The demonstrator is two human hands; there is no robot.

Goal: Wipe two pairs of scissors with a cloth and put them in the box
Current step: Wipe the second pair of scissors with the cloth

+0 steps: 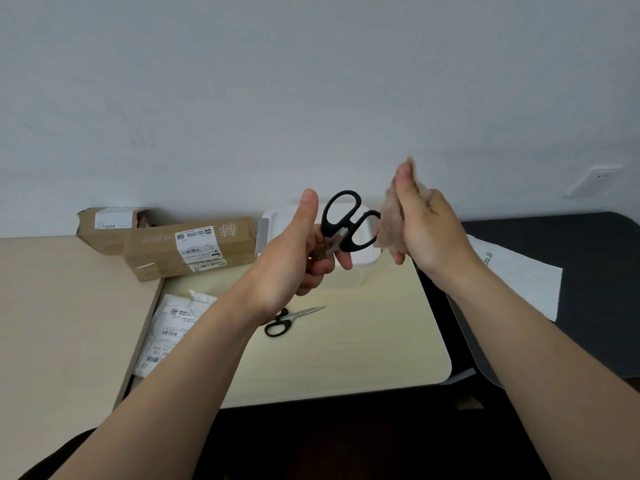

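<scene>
Left hand [292, 261] grips scissors [346, 233] by blades, handles up-right; right hand [426, 230] pinches cloth [389, 221] just beside handles, seemingly touching

Single view: head-worn, wide-angle. The lens sits above and behind the arms, facing forward and tilted down.

- The wall [311, 81] fills the upper half of the frame.
- The bench [346, 362] takes the lower half, its far edge crossing at about mid-height.
- The left forearm [173, 368] enters from the lower left corner and the right forearm [536, 341] from the lower right. Both converge on frame centre.
- The left grip [291, 258] and right grip [426, 230] sit near the lens, large in frame at centre.
- The bench top lies farther off, beneath them.
- Straight edges bow and lean toward the frame sides.
</scene>
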